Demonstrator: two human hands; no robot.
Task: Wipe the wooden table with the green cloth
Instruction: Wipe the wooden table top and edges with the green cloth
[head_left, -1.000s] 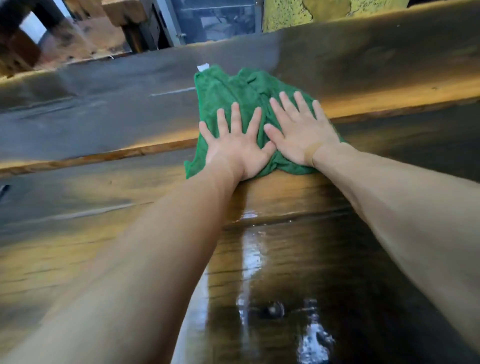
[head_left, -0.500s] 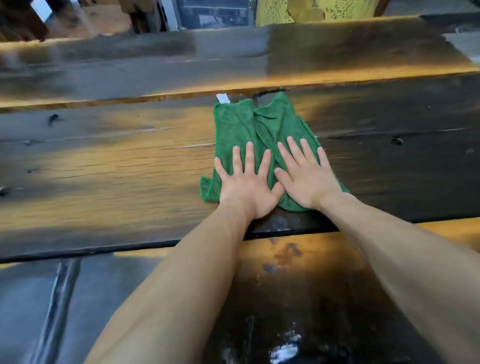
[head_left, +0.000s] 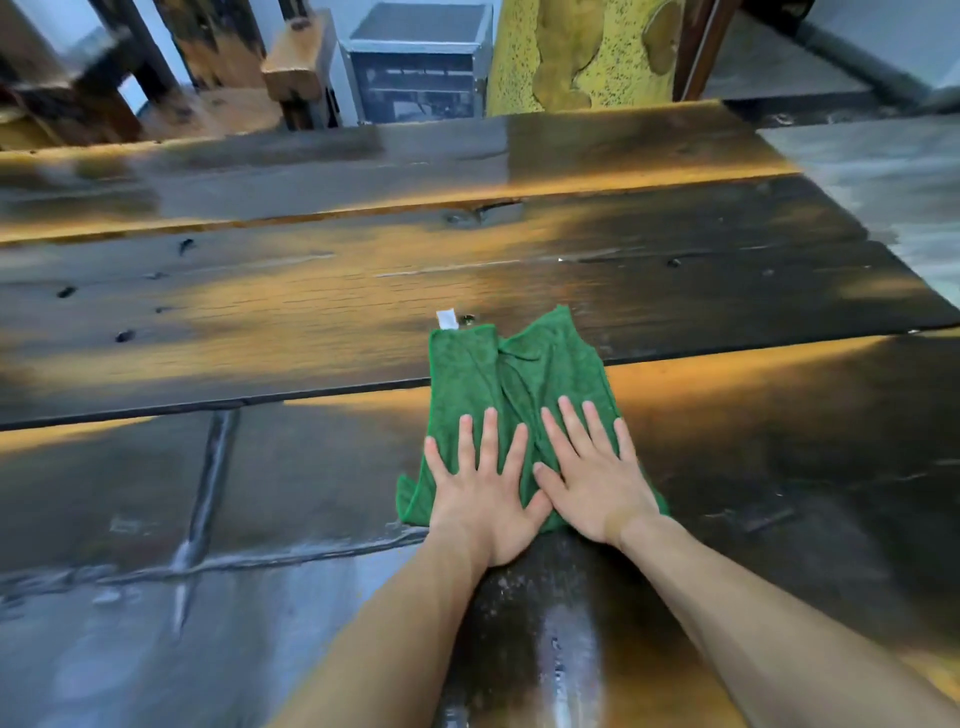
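Scene: green microfiber cloth at centre frame, across a plank seam of the dark wooden table | Hands: left hand and right hand flat, fingers spread, pressing its near edge, not grasping | Risk: unpinned far end may bunch or snag on the seam.

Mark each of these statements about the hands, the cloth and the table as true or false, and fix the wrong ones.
1. Both hands press flat on the crumpled green microfibre cloth. True: the left hand and right hand lie side by side, fingers spread.
2. The cloth is bunched in a closed fist. False: neither hand closes a grip; the palms lie open on it.
3. A small white tag sticks out at the cloth's far left corner. True.
4. The cloth lies wholly on one plank. False: it straddles a seam in the dark wooden plank table.
5. The table near the forearms looks dry and dull. False: it shines wet.
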